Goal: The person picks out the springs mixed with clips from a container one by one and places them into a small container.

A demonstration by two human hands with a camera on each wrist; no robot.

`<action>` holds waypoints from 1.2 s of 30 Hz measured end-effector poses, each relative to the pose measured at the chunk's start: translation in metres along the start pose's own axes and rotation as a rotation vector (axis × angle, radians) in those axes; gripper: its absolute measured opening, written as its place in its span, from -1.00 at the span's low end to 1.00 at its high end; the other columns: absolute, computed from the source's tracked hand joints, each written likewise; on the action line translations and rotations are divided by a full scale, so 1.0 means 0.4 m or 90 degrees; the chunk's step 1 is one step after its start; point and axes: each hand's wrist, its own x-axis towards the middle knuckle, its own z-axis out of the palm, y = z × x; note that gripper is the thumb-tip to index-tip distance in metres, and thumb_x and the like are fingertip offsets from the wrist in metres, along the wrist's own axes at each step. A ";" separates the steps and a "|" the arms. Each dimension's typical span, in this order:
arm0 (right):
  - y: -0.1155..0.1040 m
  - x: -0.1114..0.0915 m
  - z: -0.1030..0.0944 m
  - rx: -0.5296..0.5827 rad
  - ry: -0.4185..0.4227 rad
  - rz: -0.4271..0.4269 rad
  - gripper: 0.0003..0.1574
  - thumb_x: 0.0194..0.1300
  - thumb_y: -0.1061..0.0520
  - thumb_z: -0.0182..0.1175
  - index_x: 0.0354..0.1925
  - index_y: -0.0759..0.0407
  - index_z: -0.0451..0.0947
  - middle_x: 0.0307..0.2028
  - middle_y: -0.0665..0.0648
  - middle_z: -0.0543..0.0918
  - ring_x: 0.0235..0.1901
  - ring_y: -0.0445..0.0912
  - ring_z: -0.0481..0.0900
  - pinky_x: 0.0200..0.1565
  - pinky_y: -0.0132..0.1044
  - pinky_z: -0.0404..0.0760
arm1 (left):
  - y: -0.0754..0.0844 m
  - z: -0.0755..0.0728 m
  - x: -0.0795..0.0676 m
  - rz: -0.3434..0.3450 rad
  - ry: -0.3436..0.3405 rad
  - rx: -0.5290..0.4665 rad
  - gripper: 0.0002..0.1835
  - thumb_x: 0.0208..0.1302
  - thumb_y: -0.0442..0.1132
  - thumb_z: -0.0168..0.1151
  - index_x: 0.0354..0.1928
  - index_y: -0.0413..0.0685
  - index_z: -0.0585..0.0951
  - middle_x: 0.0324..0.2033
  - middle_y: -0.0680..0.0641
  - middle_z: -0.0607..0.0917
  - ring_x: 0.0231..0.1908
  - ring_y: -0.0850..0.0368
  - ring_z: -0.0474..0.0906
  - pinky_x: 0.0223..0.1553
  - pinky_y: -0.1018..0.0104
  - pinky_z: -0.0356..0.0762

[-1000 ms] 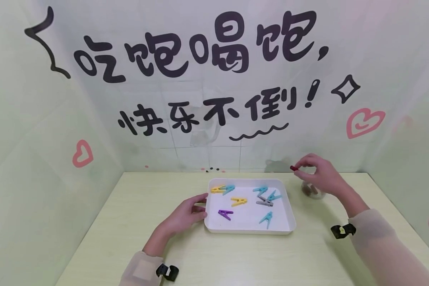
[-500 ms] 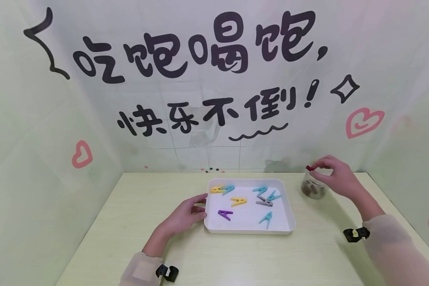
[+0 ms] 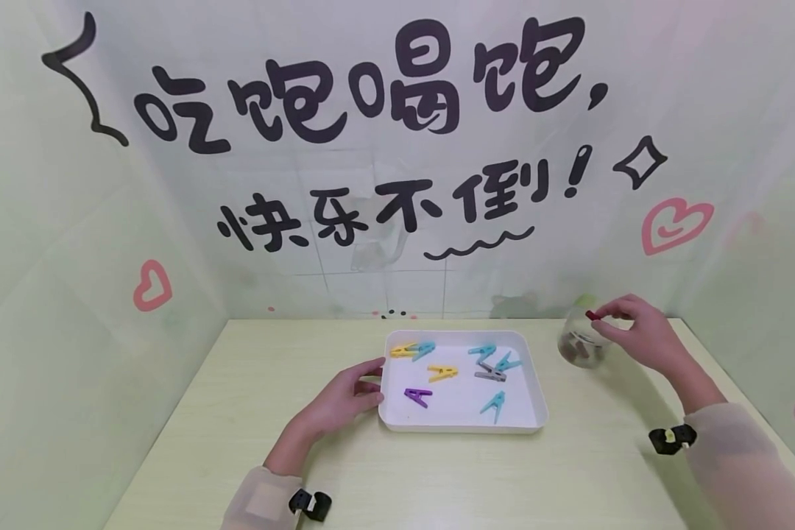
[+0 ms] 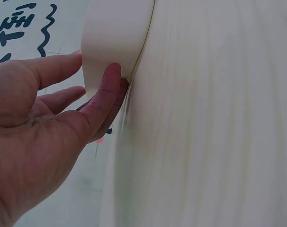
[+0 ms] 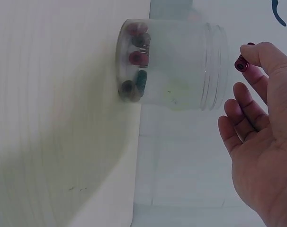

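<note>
My left hand point(image 3: 340, 400) rests its fingertips against the left wall of a white tray point(image 3: 460, 429). In the left wrist view its fingers point(image 4: 102, 101) touch the tray's outer side point(image 4: 112, 35). At the right, my right hand point(image 3: 645, 337) pinches a small dark red cylinder point(image 3: 592, 315) between thumb and forefinger. The right wrist view shows a dark hole in the end of this red cylinder point(image 5: 242, 63). It is just above the rim of a lidless clear jar point(image 5: 181, 66), apart from it. Several similar red, dark and green cylinders point(image 5: 139, 58) lie at the jar's bottom.
Several clothes pegs lie scattered in the tray: yellow point(image 3: 442, 373), purple point(image 3: 418, 397), grey point(image 3: 490, 373) and light blue point(image 3: 494, 405). The jar point(image 3: 573, 338) stands at the back right of the pale wooden table point(image 3: 437, 486), near the lettered wall sheet point(image 3: 397, 287).
My right hand has moved to the right with the red cylinder, from left of the jar across to its mouth, uncovering more of the jar. The left hand and tray have stayed put.
</note>
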 end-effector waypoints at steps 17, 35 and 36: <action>0.051 -0.005 0.009 -0.014 0.010 0.016 -0.61 0.45 0.13 0.39 0.08 0.40 0.68 0.09 0.44 0.57 0.09 0.40 0.50 0.04 0.28 0.54 | -0.004 0.000 0.002 0.003 0.001 -0.002 -0.32 0.49 -0.45 0.27 0.58 -0.28 0.31 0.37 -0.26 0.52 0.19 -0.13 0.60 0.19 0.10 0.67; 0.030 -0.014 0.001 0.036 0.023 0.017 -0.20 0.53 0.01 0.32 0.45 0.48 0.32 0.36 0.57 0.38 0.34 0.48 0.27 0.21 0.51 0.35 | 0.002 -0.004 -0.004 0.012 -0.004 -0.007 -0.32 0.49 -0.44 0.28 0.57 -0.33 0.31 0.36 -0.31 0.52 0.20 -0.19 0.60 0.19 0.08 0.67; 0.026 -0.014 0.000 0.038 0.024 0.014 -0.20 0.52 0.02 0.33 0.45 0.48 0.32 0.36 0.57 0.37 0.34 0.48 0.27 0.22 0.51 0.35 | 0.003 -0.003 -0.004 0.011 -0.004 -0.005 -0.32 0.49 -0.44 0.28 0.57 -0.33 0.31 0.36 -0.31 0.52 0.20 -0.18 0.60 0.19 0.09 0.67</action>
